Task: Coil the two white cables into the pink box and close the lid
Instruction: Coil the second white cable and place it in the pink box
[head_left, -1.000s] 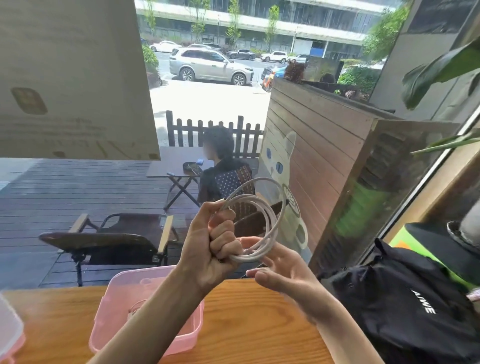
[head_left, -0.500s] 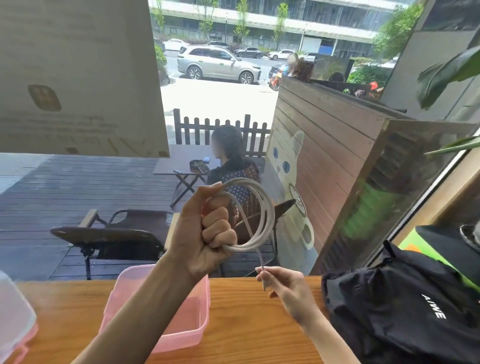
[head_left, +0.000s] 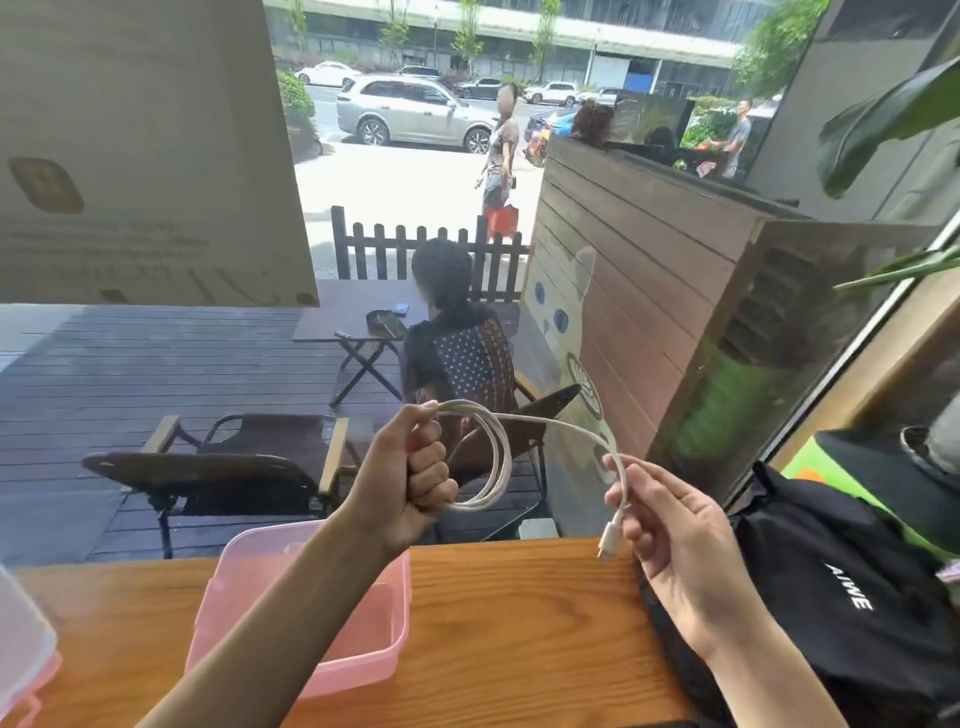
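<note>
My left hand (head_left: 415, 480) is a fist around a coiled white cable (head_left: 496, 457), held up above the wooden table (head_left: 519, 623). One strand runs from the coil rightward to my right hand (head_left: 670, 530), which pinches the cable just above its plug end (head_left: 608, 540). The open pink box (head_left: 374, 644) sits on the table below my left forearm, which hides part of its inside. Its lid (head_left: 23, 649) lies at the far left edge. I cannot see a second cable.
A black backpack (head_left: 852, 597) lies on the table's right end, close to my right hand. A window stands right behind the table; outside are a deck, chairs and a seated person.
My right hand has pulled the cable's free end out to the right, and the coil in my left hand holds fewer loops than before.
</note>
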